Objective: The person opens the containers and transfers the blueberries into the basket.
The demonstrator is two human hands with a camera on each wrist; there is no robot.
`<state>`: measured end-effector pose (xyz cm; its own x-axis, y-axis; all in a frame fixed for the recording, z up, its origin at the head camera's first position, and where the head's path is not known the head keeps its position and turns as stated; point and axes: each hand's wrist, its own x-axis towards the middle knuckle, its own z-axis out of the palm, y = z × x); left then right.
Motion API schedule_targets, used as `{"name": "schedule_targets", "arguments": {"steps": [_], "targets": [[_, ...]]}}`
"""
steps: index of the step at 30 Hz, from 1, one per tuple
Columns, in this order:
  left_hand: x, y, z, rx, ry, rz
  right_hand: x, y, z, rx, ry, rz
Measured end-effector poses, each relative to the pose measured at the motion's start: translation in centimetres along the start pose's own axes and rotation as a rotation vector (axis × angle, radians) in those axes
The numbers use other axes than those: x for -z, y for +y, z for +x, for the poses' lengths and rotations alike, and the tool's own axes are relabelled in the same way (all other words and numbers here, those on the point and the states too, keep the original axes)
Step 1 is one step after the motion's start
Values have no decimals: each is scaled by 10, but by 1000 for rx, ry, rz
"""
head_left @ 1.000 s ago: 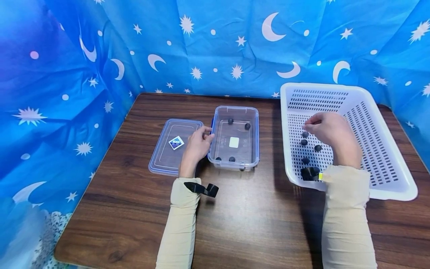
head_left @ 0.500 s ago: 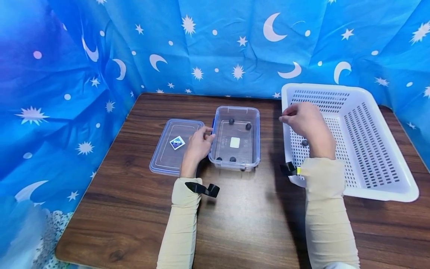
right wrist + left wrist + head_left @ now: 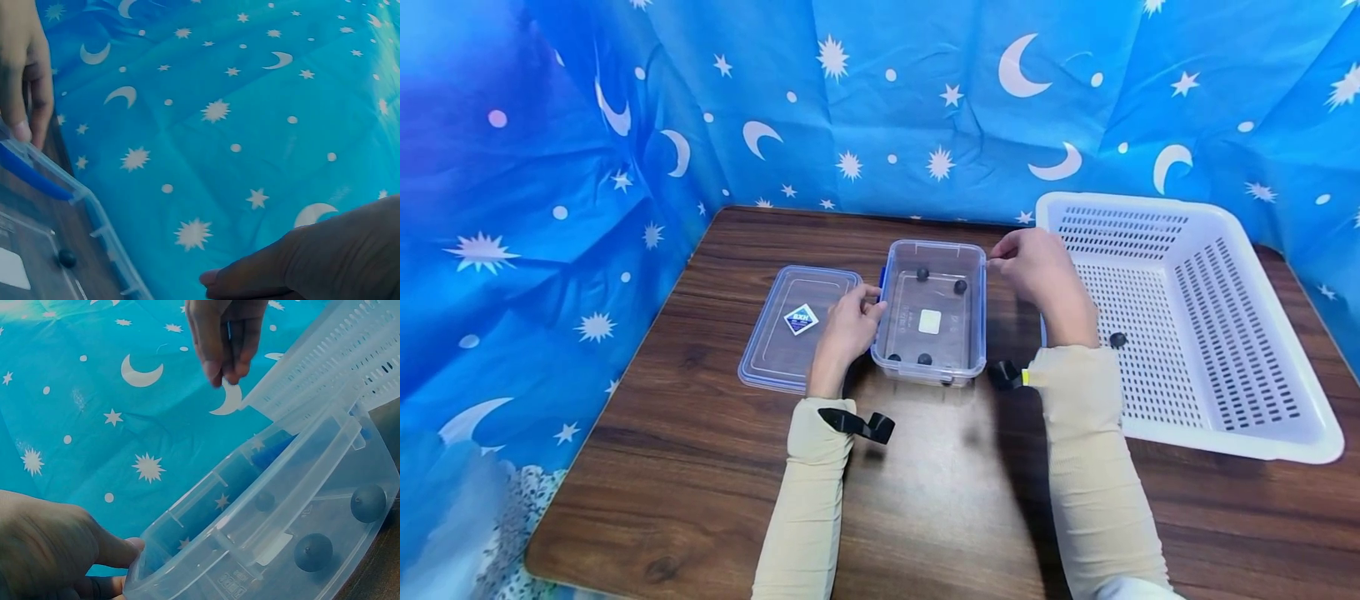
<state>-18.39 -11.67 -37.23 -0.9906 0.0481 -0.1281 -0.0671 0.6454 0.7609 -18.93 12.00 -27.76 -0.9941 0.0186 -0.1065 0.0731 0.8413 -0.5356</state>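
My left hand (image 3: 847,323) grips the left rim of a clear plastic food container (image 3: 928,372) with blue trim, thumb and fingers on its edge in the left wrist view. Several small black balls lie in the container, such as one ball (image 3: 960,287) at its far right. My right hand (image 3: 1036,268) hovers just right of the container's far right corner. Its thumb and fingertips are drawn together; whether anything sits between them is hidden. Another black ball (image 3: 1117,340) is in the white perforated basket (image 3: 1285,333), partly covered by the right arm.
The container's clear lid (image 3: 767,354) with a blue diamond label lies flat left of the container, partly under the left hand. All stand on a dark wooden table (image 3: 700,467). A blue cloth (image 3: 902,108) with moons and stars hangs behind.
My right hand has moved left, from above the balls in the basket to beside the container, fingertips kept together. The left hand stays at the container's rim. The view has shifted slightly.
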Motion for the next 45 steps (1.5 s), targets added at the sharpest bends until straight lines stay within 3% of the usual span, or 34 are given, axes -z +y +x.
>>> {"name": "schedule_targets", "arguments": {"steps": [5,12,18,24,35,45], "targets": [[1,-1,0,-10,9,3,-20,-11,13,-1,-32,8],[-2,-3,0,-7,-14,-32,-50,-18,31,-82,-86,58],[-3,-3,0,-17,1,-20,-67,-17,41,-68,-58,71],[-4,-4,0,-24,9,-7,-83,-17,53,-9,14,0],[-3,-5,0,-22,12,-19,-104,-23,72,-103,-14,-14],[-1,-2,1,-35,18,-4,-111,-26,78,-137,22,-3]]}}
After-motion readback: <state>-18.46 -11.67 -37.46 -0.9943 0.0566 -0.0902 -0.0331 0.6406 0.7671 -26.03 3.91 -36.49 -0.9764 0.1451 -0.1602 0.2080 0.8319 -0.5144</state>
